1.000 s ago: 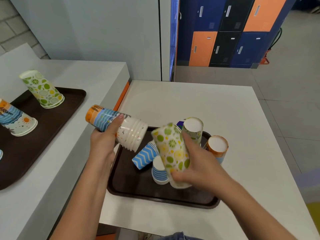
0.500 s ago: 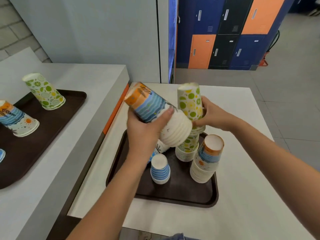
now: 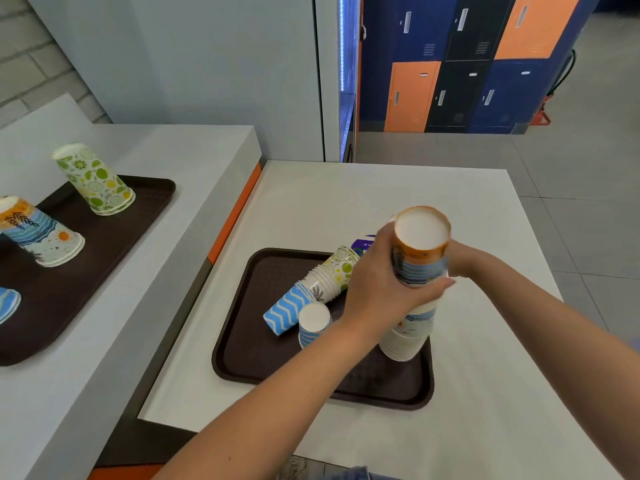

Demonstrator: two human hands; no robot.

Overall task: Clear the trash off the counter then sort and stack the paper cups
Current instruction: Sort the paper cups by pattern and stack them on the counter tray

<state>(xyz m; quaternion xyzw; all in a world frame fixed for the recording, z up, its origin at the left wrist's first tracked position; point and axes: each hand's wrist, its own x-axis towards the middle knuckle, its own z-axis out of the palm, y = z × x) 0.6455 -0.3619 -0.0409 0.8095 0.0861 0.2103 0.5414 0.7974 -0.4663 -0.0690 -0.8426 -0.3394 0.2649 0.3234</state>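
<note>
Head view: both hands are at the right side of a dark brown plastic tray on the white tabletop.

- Left hand: its grip is curled round an upside-down stack of orange-and-blue beach-print paper cups, white base facing up.
- The held stack is directly over a taller pile of the same print, which stands rims down in the tray's near right corner. The hand covers the join, so seating cannot be judged.
- Right hand: on the far side of the held stack and mostly hidden by it. Cannot tell whether its grip is spread or pinching.

Other things on this tray:
- A stack of lime-print paper cups lies on its side, towards the far edge.
- A blue-and-white zigzag paper cup lies on its side just left of that stack.
- A small blue-striped paper cup stands upside down, touching the zigzag cup.
- A blue-and-white round item shows beyond the tray's far edge, too hidden to identify.

A second brown tray sits on the grey tabletop to the left. It carries an upturned lime-print cup stack and an upturned beach-print cup stack, well apart from each other. Orange, blue and black lockers line the far wall.
</note>
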